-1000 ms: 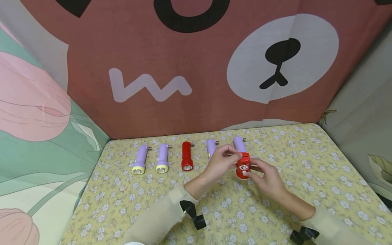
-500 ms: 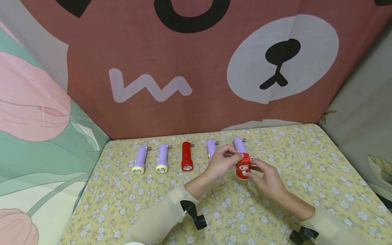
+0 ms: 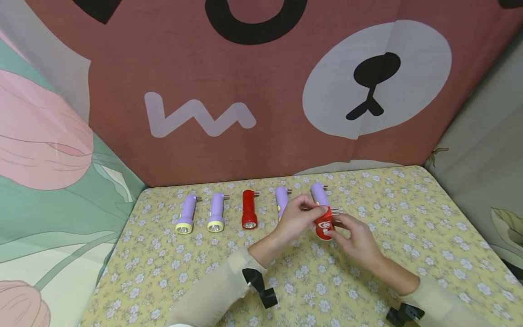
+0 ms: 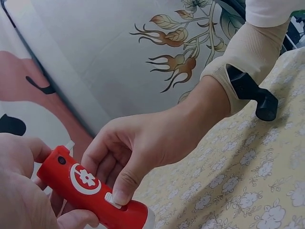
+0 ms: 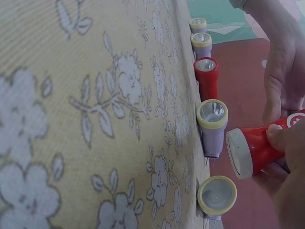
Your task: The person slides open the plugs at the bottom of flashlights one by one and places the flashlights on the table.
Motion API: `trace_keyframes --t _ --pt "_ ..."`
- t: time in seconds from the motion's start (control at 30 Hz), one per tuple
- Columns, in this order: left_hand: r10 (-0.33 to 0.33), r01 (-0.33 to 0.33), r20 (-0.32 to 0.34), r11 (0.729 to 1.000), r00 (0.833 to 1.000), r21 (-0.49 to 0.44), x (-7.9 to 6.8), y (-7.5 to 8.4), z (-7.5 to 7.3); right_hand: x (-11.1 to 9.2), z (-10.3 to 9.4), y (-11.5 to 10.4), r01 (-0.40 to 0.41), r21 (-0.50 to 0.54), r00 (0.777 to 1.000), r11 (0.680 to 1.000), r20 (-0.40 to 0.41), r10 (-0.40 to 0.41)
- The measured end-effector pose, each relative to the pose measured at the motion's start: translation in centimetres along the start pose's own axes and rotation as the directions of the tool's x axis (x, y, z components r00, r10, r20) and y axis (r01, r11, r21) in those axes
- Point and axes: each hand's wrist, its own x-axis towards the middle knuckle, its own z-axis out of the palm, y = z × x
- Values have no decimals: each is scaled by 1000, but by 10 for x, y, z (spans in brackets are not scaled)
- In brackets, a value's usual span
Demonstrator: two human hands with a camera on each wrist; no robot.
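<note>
A red flashlight [image 3: 324, 223] with a white flower emblem is held between both hands above the table, tail end up and head down. My left hand [image 3: 295, 218] pinches its tail end with thumb and fingers. The right hand [image 3: 361, 238] grips the lower body, its thumb on the white slide switch [image 4: 113, 200] in the left wrist view. Metal plug prongs [image 3: 335, 211] stick out to the right near the tail. The pale head rim [image 5: 239, 153] shows in the right wrist view. Behind the hands lies a purple flashlight [image 3: 319, 193], partly hidden.
More flashlights lie in a row at the back: two purple ones [image 3: 188, 208] [image 3: 217, 206] at left, a red one [image 3: 249, 206] and another purple one [image 3: 281, 198] partly behind my left hand. The table has a yellow floral cloth [image 3: 171, 277]. A printed curtain [image 3: 196, 154] stands behind.
The plug prongs stand out further to the right from the flashlight's tail. My left thumb has shifted slightly right over the tail end. The right hand's hold looks the same.
</note>
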Motion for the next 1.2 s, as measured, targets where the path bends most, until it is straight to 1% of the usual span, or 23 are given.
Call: trace_keyframes --t 0.27,0.43,0.57,0.73,0.87,1.0,1.1,1.2 --pt "-6 5 -17 1000 1000 -12 1 -1 2 1 -1 0 0 -14 1000 1000 1 0" --pt "-12 12 -16 1000 1000 -13 2 -1 2 2 -3 0 -33 7 999 999 16 33" --pt "-7 7 9 1000 1000 -4 2 -2 1 2 -5 0 -65 32 997 997 31 64" --pt "16 -17 39 1000 999 19 1 -1 0 2 -8 0 -89 68 995 994 43 86" --pt "27 -28 60 999 998 17 0 1 -1 3 -10 -2 -113 89 993 990 48 109" --pt "41 -42 83 999 996 18 -1 1 -3 3 -12 -4 -140 91 989 986 57 135" --pt "59 -63 89 997 994 40 -2 -1 -4 3 -12 -6 -162 87 985 983 65 157" --pt "91 -99 88 992 992 82 -3 -2 -6 3 -13 -7 -184 94 982 978 67 178"
